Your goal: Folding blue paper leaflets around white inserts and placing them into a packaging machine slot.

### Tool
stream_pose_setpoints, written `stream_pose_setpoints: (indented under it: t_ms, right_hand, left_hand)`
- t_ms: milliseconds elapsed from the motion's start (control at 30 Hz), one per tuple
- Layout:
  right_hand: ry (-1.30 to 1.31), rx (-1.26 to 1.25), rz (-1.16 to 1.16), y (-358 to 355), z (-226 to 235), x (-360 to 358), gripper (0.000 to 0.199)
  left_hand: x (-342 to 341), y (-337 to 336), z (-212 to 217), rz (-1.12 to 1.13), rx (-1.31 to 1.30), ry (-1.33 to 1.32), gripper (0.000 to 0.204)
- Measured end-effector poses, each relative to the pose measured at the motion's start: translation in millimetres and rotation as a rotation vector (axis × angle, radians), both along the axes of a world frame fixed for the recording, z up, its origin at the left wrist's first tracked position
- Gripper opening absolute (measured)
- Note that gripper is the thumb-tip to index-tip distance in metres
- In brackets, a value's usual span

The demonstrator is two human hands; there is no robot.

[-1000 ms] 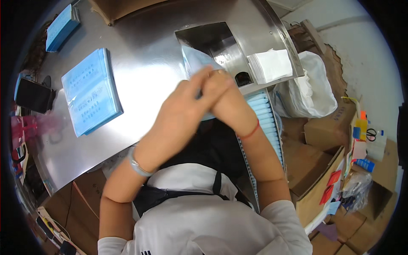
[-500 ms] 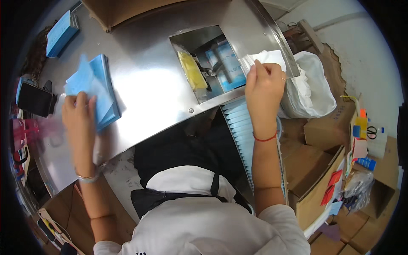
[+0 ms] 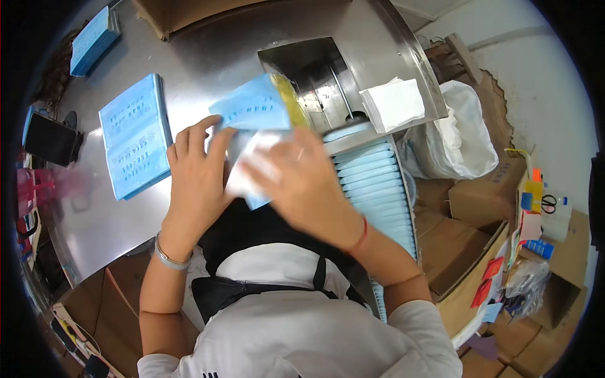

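Note:
My left hand [image 3: 196, 183] grips a light blue printed pouch [image 3: 252, 108] over the near edge of the steel table [image 3: 208, 57]. My right hand [image 3: 302, 183] holds a white folded sheet [image 3: 255, 165] against the pouch's lower end; the motion blurs it. Both hands meet just left of the square recess [image 3: 315, 63] in the table. A stack of the same blue pouches [image 3: 135, 142] lies to the left of my left hand. A pile of white folded sheets [image 3: 394, 104] rests on the table's right edge.
A sloping row of filled blue packets [image 3: 375, 183] runs down from the recess on my right. A white bag [image 3: 463, 135] and cardboard boxes [image 3: 479, 198] stand further right. A black device [image 3: 50, 140] and another blue stack [image 3: 93, 34] sit at the left.
My left hand left the blue stack with one pouch and my right hand left the white pile with a sheet. Both came together in front of me.

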State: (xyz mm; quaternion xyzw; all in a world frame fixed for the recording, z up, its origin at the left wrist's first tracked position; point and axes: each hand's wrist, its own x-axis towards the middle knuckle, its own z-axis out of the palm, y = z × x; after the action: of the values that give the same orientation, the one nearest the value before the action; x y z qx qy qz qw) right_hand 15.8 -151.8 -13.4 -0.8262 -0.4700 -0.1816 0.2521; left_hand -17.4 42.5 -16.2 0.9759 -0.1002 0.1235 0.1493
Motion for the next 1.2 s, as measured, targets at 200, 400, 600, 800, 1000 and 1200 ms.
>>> stream_pose_setpoints:
  t_ms: [200,400,600,800,1000,1200]
  right_hand:
    - [0.290,0.061,0.100,3.3,-5.7,47.8,0.027]
    - [-0.146,0.079,-0.797,-73.2,1.5,46.6,0.020]
    - [-0.116,-0.047,-0.771,-86.4,5.1,54.5,0.020]
    - [0.019,0.037,-0.664,-102.7,11.9,54.8,0.021]
    - [-0.002,0.047,-0.623,-118.6,15.6,64.6,0.027]
    - [-0.007,-0.020,-0.190,-19.9,7.0,-25.7,0.031]
  left_hand:
    - [0.2,-26.2,4.3,-0.157,-0.045,-0.109,0.033]
    - [29.1,-34.8,20.0,0.057,0.192,-0.131,0.035]
    - [52.4,-36.3,21.4,-0.145,0.188,0.004,0.051]
    - [15.9,-38.4,-5.5,0.042,-0.133,-0.049,0.038]
    - [4.3,-42.8,-9.8,-0.010,-0.079,-0.040,0.033]
    - [20.5,-18.7,9.0,-0.175,-0.074,0.054,0.048]
